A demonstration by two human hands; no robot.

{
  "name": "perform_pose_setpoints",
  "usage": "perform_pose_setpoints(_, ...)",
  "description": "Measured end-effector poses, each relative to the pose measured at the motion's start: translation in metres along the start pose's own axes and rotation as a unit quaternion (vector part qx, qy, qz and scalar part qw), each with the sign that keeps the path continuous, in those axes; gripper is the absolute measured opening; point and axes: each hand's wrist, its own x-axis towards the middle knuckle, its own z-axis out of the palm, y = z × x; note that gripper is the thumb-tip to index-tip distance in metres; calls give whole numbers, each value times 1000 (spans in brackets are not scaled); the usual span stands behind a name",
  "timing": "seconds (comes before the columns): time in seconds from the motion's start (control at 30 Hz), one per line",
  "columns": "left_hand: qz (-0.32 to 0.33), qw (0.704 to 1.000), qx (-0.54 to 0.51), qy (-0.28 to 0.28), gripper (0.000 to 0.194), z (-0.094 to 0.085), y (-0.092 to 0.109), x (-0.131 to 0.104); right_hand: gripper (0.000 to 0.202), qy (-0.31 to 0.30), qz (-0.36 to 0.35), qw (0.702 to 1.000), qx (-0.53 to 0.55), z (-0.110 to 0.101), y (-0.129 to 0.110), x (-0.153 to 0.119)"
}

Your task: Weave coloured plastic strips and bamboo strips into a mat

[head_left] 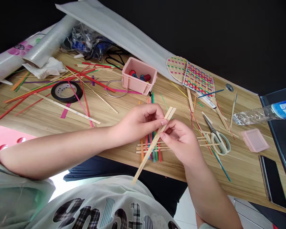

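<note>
Between my two hands I hold a pale bamboo strip (pixel 147 154), slanting from upper right down toward my shirt; a lengthwise line suggests it is split or doubled. My left hand (pixel 145 119) pinches it near its upper end with thumb and forefinger. Just below, my right hand (pixel 180 138) grips the same strip between thumb and fingers. Beneath both hands a partly woven mat (pixel 154 152) of orange, red, blue and green strips crossed by pale ones lies on the table. My hands and the held strip hide part of it.
White-handled scissors (pixel 219 140) lie at right, near a clear bottle (pixel 255 115), a pink lid (pixel 255 140) and a phone (pixel 273 181). A pink box (pixel 139 76) holds thread spools. Black tape (pixel 66 92) and loose strips spread at left. Woven pieces (pixel 199 79) rest behind.
</note>
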Motion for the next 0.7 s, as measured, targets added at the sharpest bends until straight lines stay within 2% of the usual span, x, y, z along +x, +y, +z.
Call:
perform_pose_setpoints(0.07, 0, 1000, -9, -1, 19, 0, 1, 0, 8, 3, -3, 1000, -3, 0, 1, 0)
perform_pose_setpoints(0.2, -26, 999, -1, -38, 16, 0, 4, 1, 8, 84, -48, 995, 41, -3, 4, 1)
perform_pose_setpoints(0.3, -55, 996, 28, -66, 13, 1, 5, 1, 8, 117, -66, 989, 64, -5, 5, 2)
perform_pose_setpoints(0.53, -71, 994, 8, -82, 10, 3, 4, 0, 8, 105, -74, 989, 79, -4, 4, 2)
perform_pose_setpoints(0.7, -72, 993, -68, -69, 9, 3, 4, 1, 7, 118, -80, 986, 87, -4, 4, 1)
